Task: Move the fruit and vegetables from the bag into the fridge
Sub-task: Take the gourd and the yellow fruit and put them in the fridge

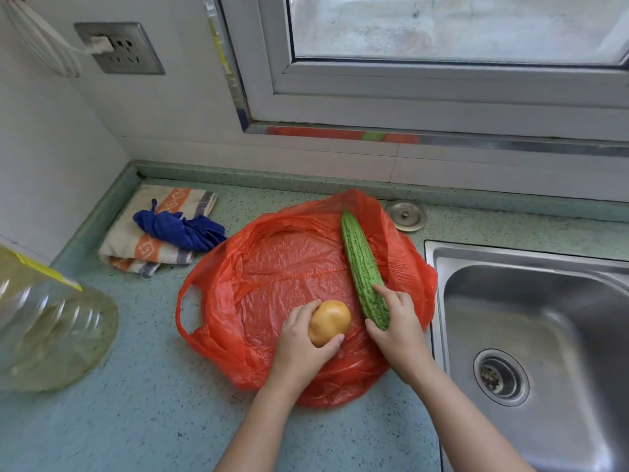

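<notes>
Gripping yellow fruit (330, 321) in left hand (299, 349) over red bag (272, 267) on desk (153, 420). Gripping bitter gourd (360, 264) at near end in right hand (398, 332).

Bag (289, 264): translucent orange-red. Bitter gourd (362, 267): green, bumpy ridged; round fruit (329, 322): yellow-orange. Worktop (153, 403): speckled pale green; towel (149, 247): cream with orange patterned and grey stripes.

No legible txt, labels, brands or nos. in view.

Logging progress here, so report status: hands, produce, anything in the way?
Left hand grips the round fruit. Right hand grips the bitter gourd, both on the red bag. Nothing covers either; fridge not in view.
</notes>
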### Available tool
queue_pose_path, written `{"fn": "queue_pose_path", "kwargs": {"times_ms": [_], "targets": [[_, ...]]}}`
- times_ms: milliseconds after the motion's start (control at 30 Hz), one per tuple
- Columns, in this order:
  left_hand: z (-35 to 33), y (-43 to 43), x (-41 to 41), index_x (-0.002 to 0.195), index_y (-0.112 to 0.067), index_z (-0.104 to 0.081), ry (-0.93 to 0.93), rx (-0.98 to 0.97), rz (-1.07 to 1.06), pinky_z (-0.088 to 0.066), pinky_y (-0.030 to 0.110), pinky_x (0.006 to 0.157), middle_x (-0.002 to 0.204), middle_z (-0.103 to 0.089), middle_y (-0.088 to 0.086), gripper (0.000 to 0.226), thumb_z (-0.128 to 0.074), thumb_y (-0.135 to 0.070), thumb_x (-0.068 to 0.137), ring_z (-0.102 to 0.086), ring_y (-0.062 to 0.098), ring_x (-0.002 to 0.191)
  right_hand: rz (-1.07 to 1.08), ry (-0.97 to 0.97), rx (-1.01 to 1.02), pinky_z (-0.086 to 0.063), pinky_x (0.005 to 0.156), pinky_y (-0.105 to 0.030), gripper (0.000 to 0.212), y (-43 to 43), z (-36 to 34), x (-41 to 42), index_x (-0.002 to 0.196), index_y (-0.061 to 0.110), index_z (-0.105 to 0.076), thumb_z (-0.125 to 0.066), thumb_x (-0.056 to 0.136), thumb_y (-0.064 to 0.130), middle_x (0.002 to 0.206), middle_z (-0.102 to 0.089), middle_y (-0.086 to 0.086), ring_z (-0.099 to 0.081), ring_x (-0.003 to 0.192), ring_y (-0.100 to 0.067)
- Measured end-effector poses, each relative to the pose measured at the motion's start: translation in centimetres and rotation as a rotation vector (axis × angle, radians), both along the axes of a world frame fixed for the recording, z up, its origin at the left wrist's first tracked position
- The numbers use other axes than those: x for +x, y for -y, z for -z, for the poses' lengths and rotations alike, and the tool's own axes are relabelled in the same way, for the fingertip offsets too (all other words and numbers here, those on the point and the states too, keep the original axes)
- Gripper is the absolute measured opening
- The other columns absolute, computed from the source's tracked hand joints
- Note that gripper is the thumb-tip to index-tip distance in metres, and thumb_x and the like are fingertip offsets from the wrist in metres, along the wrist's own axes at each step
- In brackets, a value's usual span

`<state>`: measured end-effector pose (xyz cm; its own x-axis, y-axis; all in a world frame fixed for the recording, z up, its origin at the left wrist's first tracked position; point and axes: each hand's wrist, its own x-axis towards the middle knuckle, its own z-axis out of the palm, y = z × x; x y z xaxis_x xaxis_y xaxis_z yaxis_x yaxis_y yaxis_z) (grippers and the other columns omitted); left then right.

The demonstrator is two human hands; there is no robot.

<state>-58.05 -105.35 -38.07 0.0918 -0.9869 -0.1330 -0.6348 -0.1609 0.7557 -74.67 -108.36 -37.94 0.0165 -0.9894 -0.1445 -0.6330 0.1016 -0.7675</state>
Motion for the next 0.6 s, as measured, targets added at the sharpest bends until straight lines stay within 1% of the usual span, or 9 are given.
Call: {"fn": "queue_pose_path", "kwargs": {"times_ms": [67,133,233,300,367,433,500,600], "targets": [[-0.5,-0.2,0.1,0.127,-0.025,-0.048,-0.025,-0.019,-0.026,-0.031,0.017,0.091,0.114,-0.043,-0.014,0.062,-0.075,-0.033,0.071,-0.044,0.006,0.109,0.009,0.042,0.002,-0.027,0.081,-0.001,0.060,-0.2,-0.3,-0.1,0.133,0.021,-0.043,-0.066,0.079,0.008,0.117,-0.042,-0.001,-0.043,0.103,-0.007],[-1.1,-0.6,0.2,0.126,-0.025,-0.049,-0.045,-0.042,-0.040,-0.030,0.013,0.088,0.113,-0.043,-0.015,0.061,-0.076,-0.032,0.071,-0.043,0.005,0.107,0.013,0.070,-0.002,-0.024,0.076,0.008,0.059,-0.5,-0.7,0.0,0.132,0.020,-0.045,-0.066,0.079,0.008,0.114,-0.043,0.000,-0.042,0.101,-0.005],[-2.2,-1.2,0.3,0.125,-0.027,-0.048,-0.085,-0.059,-0.059,-0.030,0.003,0.079,0.111,-0.042,-0.019,0.061,-0.076,-0.031,0.072,-0.043,0.002,0.104,0.010,0.090,-0.008,-0.021,0.075,0.010,0.057,-1.3,-1.6,-0.1,0.130,0.021,-0.046,-0.067,0.078,0.008,0.111,-0.044,0.002,-0.042,0.101,-0.004],[-3.0,-1.5,0.3,0.125,-0.027,-0.049,-0.105,-0.084,-0.062,-0.030,0.001,0.080,0.111,-0.042,-0.020,0.061,-0.076,-0.030,0.071,-0.044,0.003,0.105,0.008,0.102,-0.024,-0.023,0.078,0.006,0.057,-1.9,-2.3,-0.2,0.129,0.022,-0.048,-0.068,0.077,0.008,0.110,-0.046,0.002,-0.043,0.103,-0.006],[-4.0,-1.6,0.1,0.126,-0.027,-0.048,-0.129,-0.097,-0.050,-0.031,0.008,0.085,0.114,-0.044,-0.017,0.061,-0.076,-0.031,0.072,-0.044,0.003,0.107,0.029,0.114,-0.038,-0.026,0.082,-0.003,0.057,-2.4,-3.0,-0.6,0.128,0.023,-0.048,-0.069,0.076,0.009,0.112,-0.048,0.001,-0.044,0.105,-0.007],[-5.2,-1.8,0.0,0.126,-0.028,-0.048,-0.154,-0.102,-0.032,-0.033,0.015,0.087,0.116,-0.045,-0.015,0.060,-0.076,-0.032,0.072,-0.044,0.004,0.107,0.073,0.124,-0.053,-0.028,0.083,-0.009,0.058,-2.8,-4.0,-1.1,0.127,0.024,-0.049,-0.070,0.076,0.010,0.113,-0.050,0.002,-0.045,0.104,-0.007],[-6.3,-1.8,-0.2,0.124,-0.030,-0.049,-0.172,-0.127,-0.012,-0.035,0.016,0.086,0.115,-0.046,-0.014,0.059,-0.076,-0.033,0.072,-0.045,0.005,0.106,0.125,0.145,-0.067,-0.031,0.085,-0.013,0.057,-3.2,-5.1,-1.8,0.127,0.025,-0.049,-0.070,0.076,0.011,0.115,-0.051,0.002,-0.045,0.103,-0.007],[-7.7,-1.9,-0.4,0.122,-0.032,-0.049,-0.190,-0.163,0.033,-0.037,0.017,0.086,0.112,-0.047,-0.019,0.060,-0.076,-0.041,0.069,-0.047,0.004,0.105,0.190,0.197,-0.105,-0.037,0.093,-0.024,0.055,-4.1,-6.6,-2.7,0.125,0.027,-0.050,-0.070,0.076,0.010,0.121,-0.054,0.001,-0.048,0.107,-0.010]]}}
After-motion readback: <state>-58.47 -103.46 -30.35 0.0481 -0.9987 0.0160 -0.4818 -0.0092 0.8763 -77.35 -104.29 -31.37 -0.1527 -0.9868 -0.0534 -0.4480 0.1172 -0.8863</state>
